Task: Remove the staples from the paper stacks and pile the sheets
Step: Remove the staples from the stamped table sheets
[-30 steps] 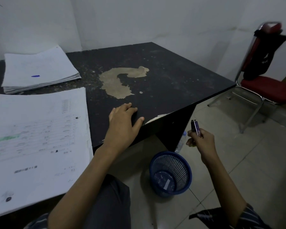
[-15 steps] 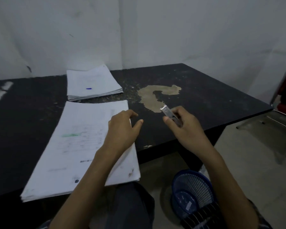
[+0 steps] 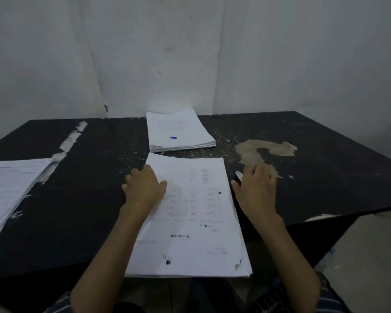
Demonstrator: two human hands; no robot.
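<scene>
paper stack point(image 3: 196, 222) lies centred before you | your left hand point(image 3: 145, 188) rests palm-down on its far left corner | your right hand point(image 3: 255, 190) covers staple remover point(image 3: 238, 176) beside it, grip unclear

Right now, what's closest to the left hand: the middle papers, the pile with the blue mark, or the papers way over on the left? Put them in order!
1. Middle papers: the left hand touches their left edge.
2. Blue-mark pile: just behind, farther back.
3. Left papers: off at the table edge, leftward.
</scene>
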